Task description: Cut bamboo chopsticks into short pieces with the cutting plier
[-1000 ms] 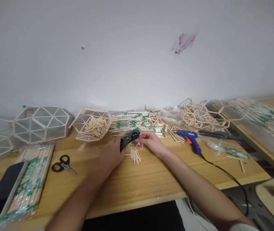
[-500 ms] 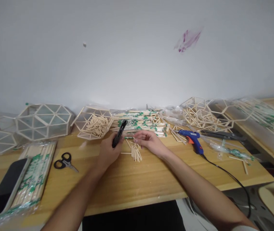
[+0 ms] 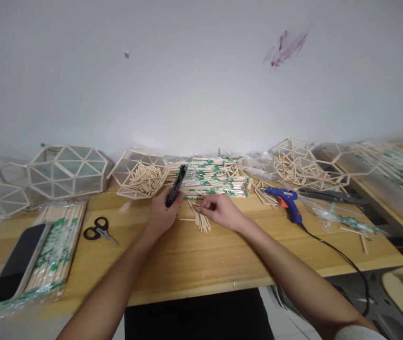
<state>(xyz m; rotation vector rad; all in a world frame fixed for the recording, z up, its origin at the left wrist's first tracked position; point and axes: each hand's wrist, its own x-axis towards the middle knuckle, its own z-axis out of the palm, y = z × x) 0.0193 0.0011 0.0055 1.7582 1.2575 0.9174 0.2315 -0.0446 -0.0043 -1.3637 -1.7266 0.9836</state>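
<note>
My left hand (image 3: 160, 215) is closed round a black cutter (image 3: 176, 185) that sticks up and away from the fist. My right hand (image 3: 218, 211) rests on the wooden table (image 3: 201, 264), fingers pinched on a thin wooden stick (image 3: 197, 205) right over a small pile of short cut sticks (image 3: 201, 220). Behind both hands lies a stack of wrapped bamboo chopsticks (image 3: 210, 177) with green print.
A stick-frame basket holding cut sticks (image 3: 141, 178) stands left of the stack. Geodesic stick frames (image 3: 66, 171) sit far left, more frames (image 3: 300, 163) to the right. Black scissors (image 3: 98, 230), a phone (image 3: 15, 262), a chopstick pack (image 3: 57, 245), and a blue glue gun (image 3: 286, 200) with its cord lie around.
The cutter swung from lying across toward my right hand to pointing up. My right hand dropped from the cutter's jaws to the pile of cut sticks. The view shifted slightly.
</note>
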